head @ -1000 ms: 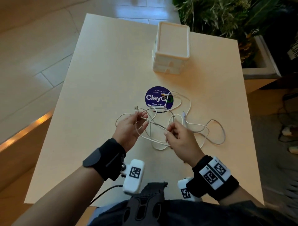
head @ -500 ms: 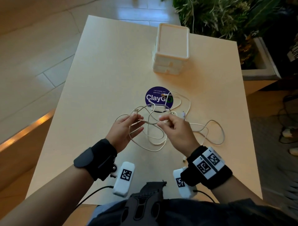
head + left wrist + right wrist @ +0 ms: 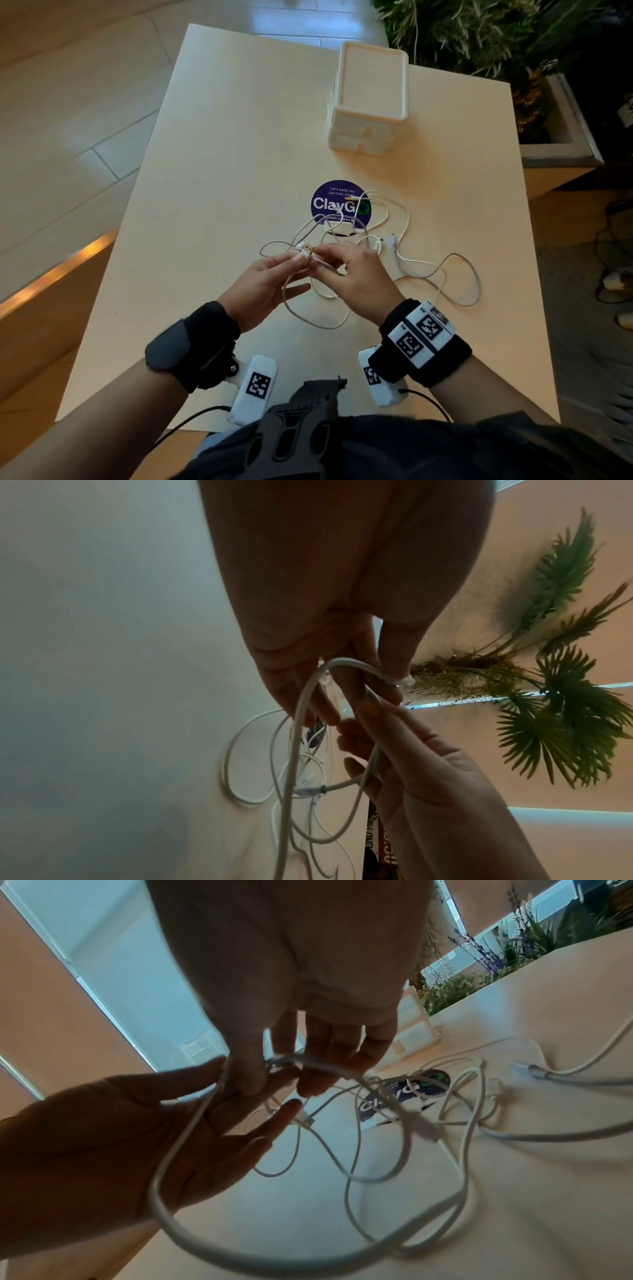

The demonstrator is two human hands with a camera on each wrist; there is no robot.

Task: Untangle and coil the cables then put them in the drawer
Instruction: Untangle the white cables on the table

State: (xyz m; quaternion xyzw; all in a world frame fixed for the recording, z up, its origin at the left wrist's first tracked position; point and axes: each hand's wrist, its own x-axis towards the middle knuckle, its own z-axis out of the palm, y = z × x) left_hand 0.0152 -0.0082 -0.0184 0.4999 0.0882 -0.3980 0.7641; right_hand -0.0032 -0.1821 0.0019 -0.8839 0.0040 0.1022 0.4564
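Several white cables (image 3: 407, 270) lie tangled on the pale table (image 3: 212, 192), just in front of a round purple sticker (image 3: 329, 204). My two hands meet above the tangle. My left hand (image 3: 301, 260) pinches one white cable just behind its USB plug (image 3: 310, 249), its other fingers spread out. My right hand (image 3: 322, 257) pinches the same cable right beside it. In the right wrist view a loop of this cable (image 3: 171, 1218) hangs under my left hand (image 3: 143, 1137). In the left wrist view the left thumb (image 3: 397, 653) presses the plug end (image 3: 394, 681). The white drawer unit (image 3: 370, 99) stands shut at the far side.
A planter with green plants (image 3: 479, 41) stands beyond the table's far right corner. More cords lie on the floor to the right (image 3: 613, 274). The table's left half and the strip in front of the tangle show bare surface.
My right hand has moved left along the cable to meet the left hand at the USB plug. Both hands rose slightly, and the slack now hangs as a loop below them.
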